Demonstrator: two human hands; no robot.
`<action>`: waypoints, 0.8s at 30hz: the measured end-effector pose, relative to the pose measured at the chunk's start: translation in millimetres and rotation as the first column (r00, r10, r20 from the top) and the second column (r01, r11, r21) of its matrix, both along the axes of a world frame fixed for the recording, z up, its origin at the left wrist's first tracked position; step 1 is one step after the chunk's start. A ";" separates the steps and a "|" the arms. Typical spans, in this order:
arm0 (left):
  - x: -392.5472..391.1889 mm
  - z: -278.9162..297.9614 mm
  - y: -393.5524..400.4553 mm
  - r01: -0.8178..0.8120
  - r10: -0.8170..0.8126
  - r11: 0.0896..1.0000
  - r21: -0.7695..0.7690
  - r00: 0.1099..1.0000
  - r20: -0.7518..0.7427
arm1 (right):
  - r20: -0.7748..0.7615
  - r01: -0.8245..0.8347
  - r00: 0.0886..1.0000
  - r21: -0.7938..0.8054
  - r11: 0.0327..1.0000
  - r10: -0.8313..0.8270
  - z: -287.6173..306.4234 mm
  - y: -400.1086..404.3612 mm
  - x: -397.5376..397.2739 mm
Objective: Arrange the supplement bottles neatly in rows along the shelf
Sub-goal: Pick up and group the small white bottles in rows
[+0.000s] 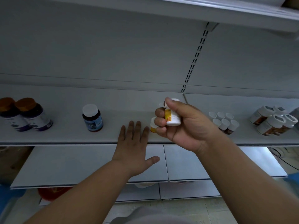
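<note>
A long grey metal shelf runs the width of the store fixture, its supplement bottles standing in scattered clusters. At far left stand two dark bottles with orange caps; a lone brown bottle with a blue label stands apart from them; to the right sit six small white-capped bottles in two rows and a bunch of larger white-lidded bottles. The right hand grips a white bottle with an orange-and-yellow label, fingers curled round it, held above the shelf. The left hand lies flat, fingers straight, on the shelf's front edge, just beside a small yellow-labelled bottle half hidden behind the right-hand fingers. Lowered carelessly, the held bottle could likely knock that hidden one over or off the edge. No label writing is legible.
</note>
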State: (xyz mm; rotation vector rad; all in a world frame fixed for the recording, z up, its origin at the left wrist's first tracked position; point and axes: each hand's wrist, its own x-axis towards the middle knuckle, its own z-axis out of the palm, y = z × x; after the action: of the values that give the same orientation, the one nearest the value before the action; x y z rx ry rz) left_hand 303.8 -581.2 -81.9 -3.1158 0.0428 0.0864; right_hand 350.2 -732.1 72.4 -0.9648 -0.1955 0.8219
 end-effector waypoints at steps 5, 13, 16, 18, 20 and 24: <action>-0.5 1.1 -0.1 -0.004 0.004 1.000 -0.003 1.000 -0.007 | -0.067 -0.023 0.997 -0.005 1.000 0.023 -2.6 -0.3 2.1; 0.2 1.5 -0.7 -0.002 0.002 1.000 0.006 1.000 0.003 | 0.184 0.142 0.975 -0.087 0.986 -0.125 -5.4 -2.7 0.9; -0.9 1.8 -0.3 -0.004 0.004 1.000 0.004 1.000 0.010 | 0.400 0.194 0.907 -0.128 0.973 -0.129 -8.9 -5.8 -0.3; -0.7 1.9 -0.4 -0.006 0.006 1.000 0.008 1.000 0.006 | 0.719 0.331 0.691 -0.220 0.917 -0.077 -7.9 -8.7 -4.9; -0.5 2.1 -1.0 -0.008 0.008 1.000 0.008 1.000 0.003 | 0.927 0.452 0.368 -0.247 0.857 0.074 -7.0 -11.9 -9.2; -1.7 1.1 -0.4 0.006 -0.006 1.000 -0.017 0.999 0.032 | 0.962 0.488 0.213 -0.256 0.835 0.170 -3.4 -15.0 -17.3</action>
State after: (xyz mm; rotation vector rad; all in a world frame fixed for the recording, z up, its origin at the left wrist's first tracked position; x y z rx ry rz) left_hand 302.1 -581.6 -80.8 -3.1326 0.0528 0.0366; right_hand 332.9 -747.1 68.9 -1.9504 -1.0154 -0.1489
